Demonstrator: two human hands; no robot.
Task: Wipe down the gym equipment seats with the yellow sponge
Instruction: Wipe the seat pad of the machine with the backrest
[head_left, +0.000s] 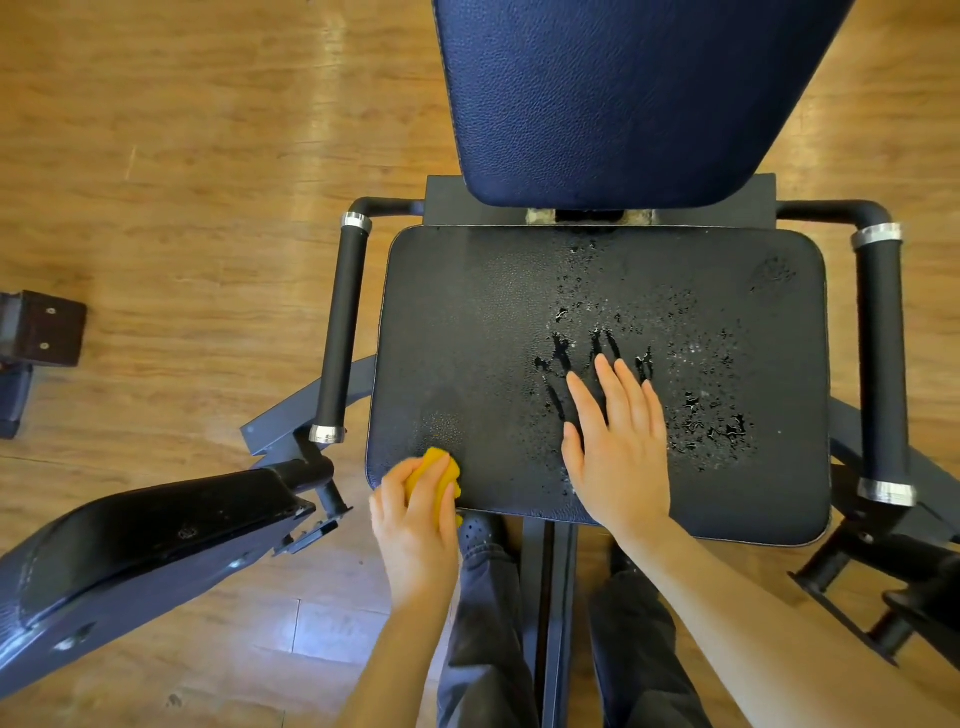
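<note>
Head cam is the only view here, looking straight down at a gym machine seat (597, 374), black textured padding with rounded corners. The left hand (418, 514) is at the seat's front left corner, fingers curled over the yellow sponge (435, 475), so that grip is wrapped round it and pinching it down against the pad right at the edge. Only the top of the sponge pokes out past the fingers. The forearm comes up from the bottom of the frame, nearly vertical.

The right hand (621, 447) is lying flat on the middle of the seat, palm down, fingers straight and a bit spread, thumb out to the left. That grip is spread and holding nothing, just resting on the pad. Its forearm runs in diagonally from the lower right.

Water droplets (711, 415) are beaded all over the centre and right part of the seat, with finger-shaped smears just beyond the right hand's fingertips. The patch near the sponge looks duller and mostly free of beads.

Behind the seat there's a dark blue backrest (623, 93). A black handle with silver end caps (343, 332) runs along each side. Another black pad (135, 551) sits at lower left, over the wooden floor (182, 156).
</note>
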